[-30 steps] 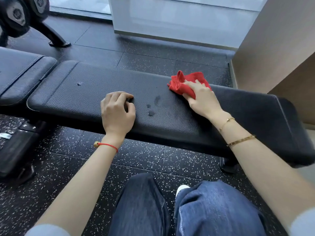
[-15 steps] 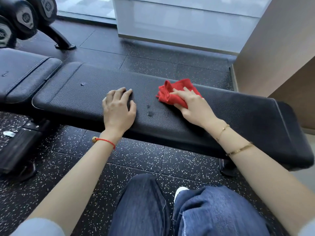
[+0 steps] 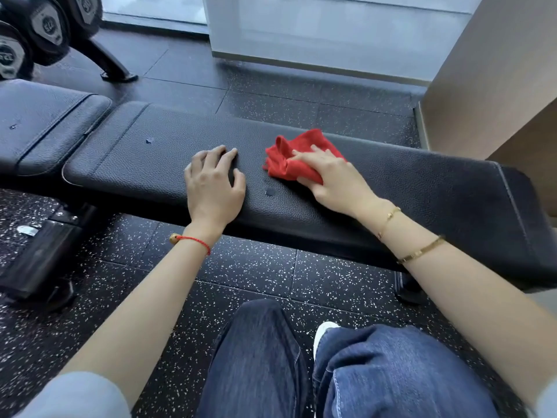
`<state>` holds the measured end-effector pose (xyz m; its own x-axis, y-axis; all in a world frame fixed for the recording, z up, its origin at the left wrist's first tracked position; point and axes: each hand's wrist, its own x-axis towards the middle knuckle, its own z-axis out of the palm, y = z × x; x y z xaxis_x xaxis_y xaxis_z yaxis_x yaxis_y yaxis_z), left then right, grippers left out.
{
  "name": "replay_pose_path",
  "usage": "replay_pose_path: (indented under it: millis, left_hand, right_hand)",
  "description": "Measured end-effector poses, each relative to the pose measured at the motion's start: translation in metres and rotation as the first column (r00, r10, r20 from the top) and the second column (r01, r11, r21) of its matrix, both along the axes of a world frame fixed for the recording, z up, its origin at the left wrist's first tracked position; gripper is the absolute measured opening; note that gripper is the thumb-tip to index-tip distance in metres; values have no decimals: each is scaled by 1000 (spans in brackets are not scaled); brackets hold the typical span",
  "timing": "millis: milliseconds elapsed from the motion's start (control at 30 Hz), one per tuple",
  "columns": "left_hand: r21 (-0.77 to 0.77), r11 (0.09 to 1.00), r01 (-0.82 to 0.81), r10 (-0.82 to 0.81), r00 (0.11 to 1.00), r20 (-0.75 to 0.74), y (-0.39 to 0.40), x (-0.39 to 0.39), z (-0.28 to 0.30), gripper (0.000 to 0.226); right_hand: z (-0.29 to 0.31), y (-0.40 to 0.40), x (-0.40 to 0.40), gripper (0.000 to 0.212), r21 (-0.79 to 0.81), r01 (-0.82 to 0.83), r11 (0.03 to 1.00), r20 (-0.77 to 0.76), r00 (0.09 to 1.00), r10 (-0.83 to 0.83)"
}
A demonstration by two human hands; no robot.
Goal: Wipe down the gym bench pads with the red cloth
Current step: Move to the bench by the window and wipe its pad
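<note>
The long black bench pad runs across the view, with a dark wet spot near its front edge. On the pad's middle lies the bunched red cloth. My right hand lies on the cloth, fingers stretched over it and thumb pinching its near edge. Just left of the cloth, my left hand rests on the pad with bent fingers and holds nothing. A second black pad adjoins at the left.
Dumbbells on a rack stand at the back left, with the rack's foot on the speckled rubber floor. A beige wall panel rises at the right. The bench frame sits low at the left. My knees in jeans are below.
My right hand has slid the red cloth leftward along the pad, over two of the wet spots, toward my left hand. The left hand's fingers have uncurled a little.
</note>
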<state>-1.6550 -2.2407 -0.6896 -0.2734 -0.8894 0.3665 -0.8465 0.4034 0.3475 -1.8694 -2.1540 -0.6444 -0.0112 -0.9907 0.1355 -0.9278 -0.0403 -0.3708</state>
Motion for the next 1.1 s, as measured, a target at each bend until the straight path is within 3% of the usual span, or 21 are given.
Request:
replay_pose_path:
  millis: [133, 300, 367, 600, 800, 900, 1000, 1100]
  left_hand:
    - [4, 1000, -1, 1, 1000, -8, 1, 0, 1, 44]
    - [6, 1000, 9, -9, 1000, -23, 0, 2, -2, 43]
    - [3, 1000, 13, -13, 999, -32, 0, 2, -1, 44]
    - [17, 1000, 17, -16, 999, -36, 2, 2, 1, 45]
    - [9, 999, 34, -33, 998, -60, 2, 3, -1, 44]
    - [17, 999, 37, -36, 998, -58, 2, 3, 0, 44]
    - [16, 999, 39, -38, 998, -49, 4, 2, 2, 44]
    - [-1, 998, 69, -69, 998, -15, 9, -3, 5, 39]
  right_hand:
    - [6, -22, 22, 36, 6, 130, 991, 40, 991, -130]
    - [-4, 31, 43, 39, 0, -186, 983, -17, 982, 186]
    - [-3, 47, 28, 37, -2, -205, 979, -9, 979, 205]
    - [3, 21, 17, 38, -4, 195, 981, -2, 981, -195]
    - [-4, 90, 19, 41, 5, -88, 996, -49, 995, 88]
    - [-4, 124, -19, 42, -40, 100, 994, -8, 995, -101]
    - [-2, 138, -51, 39, -66, 382, 922, 36, 924, -381]
    - [-2, 124, -49, 38, -67, 447, 892, 9, 894, -448]
